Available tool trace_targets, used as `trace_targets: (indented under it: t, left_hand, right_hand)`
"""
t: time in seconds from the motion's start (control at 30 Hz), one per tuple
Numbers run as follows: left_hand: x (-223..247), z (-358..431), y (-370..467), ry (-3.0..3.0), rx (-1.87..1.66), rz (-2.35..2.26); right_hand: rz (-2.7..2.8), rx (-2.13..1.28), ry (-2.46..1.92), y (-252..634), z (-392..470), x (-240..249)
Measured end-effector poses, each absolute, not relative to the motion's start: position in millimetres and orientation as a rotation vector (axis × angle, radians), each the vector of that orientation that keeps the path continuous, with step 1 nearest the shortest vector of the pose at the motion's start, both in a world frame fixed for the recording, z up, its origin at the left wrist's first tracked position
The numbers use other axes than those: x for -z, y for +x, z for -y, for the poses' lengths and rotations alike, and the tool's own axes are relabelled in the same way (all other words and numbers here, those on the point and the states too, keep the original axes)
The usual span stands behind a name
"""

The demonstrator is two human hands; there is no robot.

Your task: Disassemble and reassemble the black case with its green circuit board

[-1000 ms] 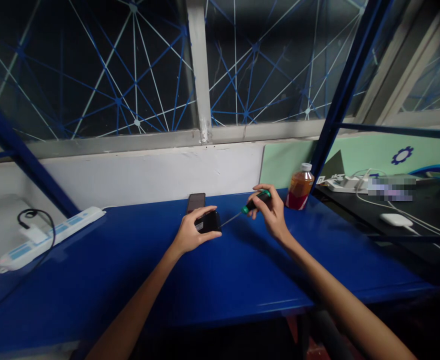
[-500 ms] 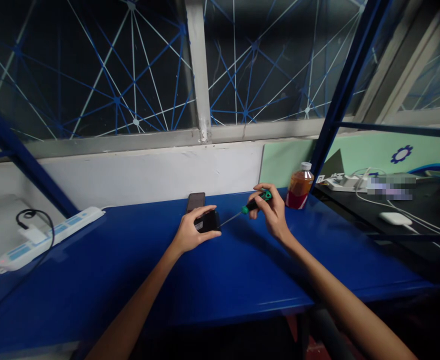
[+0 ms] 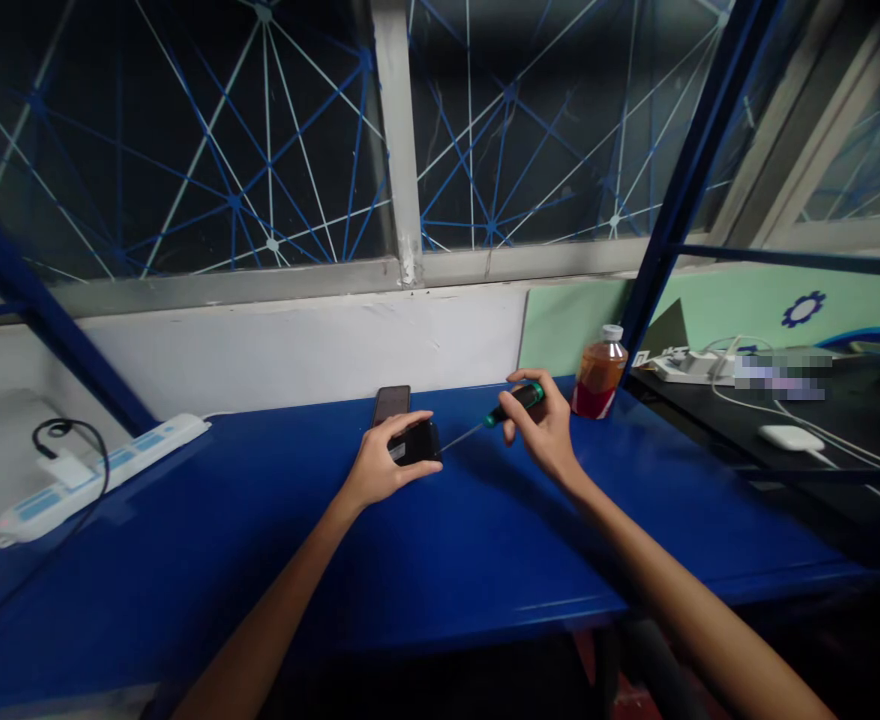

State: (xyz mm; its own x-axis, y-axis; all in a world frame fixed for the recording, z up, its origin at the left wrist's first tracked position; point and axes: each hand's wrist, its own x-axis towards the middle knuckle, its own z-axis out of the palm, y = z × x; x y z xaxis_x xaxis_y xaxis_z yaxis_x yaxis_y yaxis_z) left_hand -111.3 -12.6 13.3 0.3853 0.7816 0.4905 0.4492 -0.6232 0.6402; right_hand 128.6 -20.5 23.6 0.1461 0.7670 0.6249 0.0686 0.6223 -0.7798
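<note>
A small black box-like object [image 3: 414, 445] with a pale label is gripped between the thumb and fingers of my left hand [image 3: 377, 463], near the middle of the blue table [image 3: 275, 530]. My right hand [image 3: 546, 425] holds a screwdriver [image 3: 515, 402] with a black and green handle. Its thin shaft points down to the left, and the tip meets or nearly meets the right end of the black object. Just behind my left hand lies a dark phone-like slab [image 3: 392, 402], partly covered by that hand.
An orange drink bottle [image 3: 600, 372] stands behind my right hand. A white power strip [image 3: 110, 478] with a black cable lies at the left. On a black table [image 3: 717, 420] at the right are cables and a white charger [image 3: 790, 437].
The screwdriver handle has turned in my right hand, and the fingers and thumb have shifted on it. My left hand and the black object have stayed in place.
</note>
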Motion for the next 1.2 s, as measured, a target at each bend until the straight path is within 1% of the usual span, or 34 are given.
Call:
trace_targets:
  t: [0.17,0.5,0.73,1.03,1.2]
  left_hand:
    - [-13.1,12.4,-111.4,2.257,-1.119,-1.056]
    - [-11.9,11.0,-111.9,2.272,-1.104,-1.043]
    - [-11.5,11.6,-111.4,2.283,-1.112,-1.04]
    - [-10.4,11.7,-112.2,2.291,-1.1,-1.029]
    - [-9.5,10.6,-111.9,2.301,-1.106,-1.026]
  right_hand:
    - [1.404,-0.64,-0.628,130.9,19.1,-22.3]
    - [1.361,-0.512,-0.867,127.4,21.0,-23.8]
    - [1.42,-0.618,-0.69,129.7,19.4,-22.8]
    - [1.364,-0.511,-0.862,128.6,19.3,-21.9]
    - [1.401,-0.579,-0.746,130.8,18.5,-21.3]
